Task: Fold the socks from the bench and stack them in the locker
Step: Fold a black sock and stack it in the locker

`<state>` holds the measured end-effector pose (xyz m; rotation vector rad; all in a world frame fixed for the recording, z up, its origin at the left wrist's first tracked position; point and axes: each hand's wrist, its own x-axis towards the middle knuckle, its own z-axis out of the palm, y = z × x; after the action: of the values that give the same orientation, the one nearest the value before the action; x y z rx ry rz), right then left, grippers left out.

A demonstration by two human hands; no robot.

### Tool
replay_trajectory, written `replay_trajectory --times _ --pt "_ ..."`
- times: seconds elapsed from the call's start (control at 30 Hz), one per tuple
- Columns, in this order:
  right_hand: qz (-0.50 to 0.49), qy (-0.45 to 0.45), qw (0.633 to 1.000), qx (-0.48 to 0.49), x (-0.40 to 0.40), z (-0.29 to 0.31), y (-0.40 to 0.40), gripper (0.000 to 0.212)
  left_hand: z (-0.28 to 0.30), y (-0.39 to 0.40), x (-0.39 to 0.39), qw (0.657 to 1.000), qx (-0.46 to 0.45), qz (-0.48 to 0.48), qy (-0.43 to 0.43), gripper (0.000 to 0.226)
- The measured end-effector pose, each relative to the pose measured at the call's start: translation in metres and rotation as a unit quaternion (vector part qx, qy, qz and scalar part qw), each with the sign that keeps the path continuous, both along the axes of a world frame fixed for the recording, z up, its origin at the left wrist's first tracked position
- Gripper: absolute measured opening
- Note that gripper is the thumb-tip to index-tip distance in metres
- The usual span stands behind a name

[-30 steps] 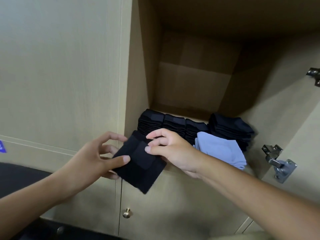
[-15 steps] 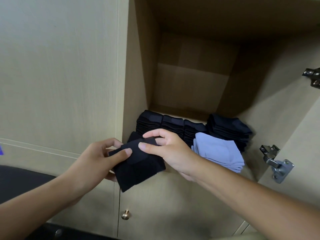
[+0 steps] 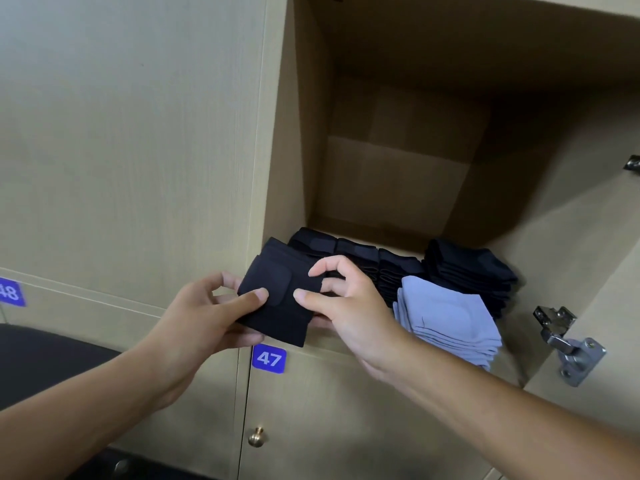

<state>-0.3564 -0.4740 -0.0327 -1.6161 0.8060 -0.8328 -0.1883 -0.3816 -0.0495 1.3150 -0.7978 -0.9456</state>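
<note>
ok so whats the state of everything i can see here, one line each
left hand: pinching the folded black sock
right hand: pinching the same sock
folded black sock: folded flat, held at the locker's front edge
black sock stacks: folded, piled on the locker floor
light blue sock stack: folded, piled at the front
locker: open
lower door: closed

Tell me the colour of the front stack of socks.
Light blue front stack, seen in the head view.
</note>
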Motion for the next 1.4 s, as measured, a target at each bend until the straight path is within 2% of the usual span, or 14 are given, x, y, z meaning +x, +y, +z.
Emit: replay_trajectory --times 0.07,0.17,0.3,0.37,0.57,0.83,1.0,1.27,1.3,1.4 --pt "-0.019 0.005 0.999 -0.027 0.0 0.0 -0.001 0.018 0.0 -0.001 0.002 0.998 0.01 -0.014 -0.052 0.021" --pt "-0.064 0.011 0.996 -0.057 -0.003 -0.002 -0.015 0.02 -0.005 0.0 0.011 0.985 0.036 -0.062 -0.157 0.023" --pt "-0.129 -0.014 0.991 -0.041 -0.007 0.002 -0.044 0.023 -0.014 0.004 0.025 0.934 0.072 -0.094 -0.336 0.014" --pt "-0.149 -0.032 0.988 -0.023 -0.007 0.008 -0.064 0.022 -0.017 0.006 0.029 0.916 0.08 -0.104 -0.379 0.012" --pt "-0.123 -0.128 0.979 0.104 0.01 0.022 -0.123 0.03 -0.021 0.005 0.035 0.897 0.092 -0.109 -0.418 0.012" --pt "-0.133 -0.098 0.981 0.097 0.038 0.023 -0.163 0.032 -0.029 0.006 0.045 0.872 0.11 -0.114 -0.463 0.011" --pt "-0.139 -0.102 0.978 0.117 0.048 0.017 -0.174 0.032 -0.033 0.006 0.049 0.869 0.113 -0.12 -0.467 0.011" --pt "-0.179 -0.051 0.978 0.097 0.057 0.013 -0.17 0.026 -0.036 0.011 0.056 0.865 0.11 -0.127 -0.474 0.01" --pt "-0.194 -0.027 0.978 0.075 0.057 0.011 -0.172 0.024 -0.037 0.011 0.057 0.864 0.111 -0.128 -0.474 0.01" --pt "-0.24 0.12 0.961 -0.063 0.056 0.009 -0.175 0.025 -0.037 0.013 0.058 0.863 0.113 -0.129 -0.476 0.011"
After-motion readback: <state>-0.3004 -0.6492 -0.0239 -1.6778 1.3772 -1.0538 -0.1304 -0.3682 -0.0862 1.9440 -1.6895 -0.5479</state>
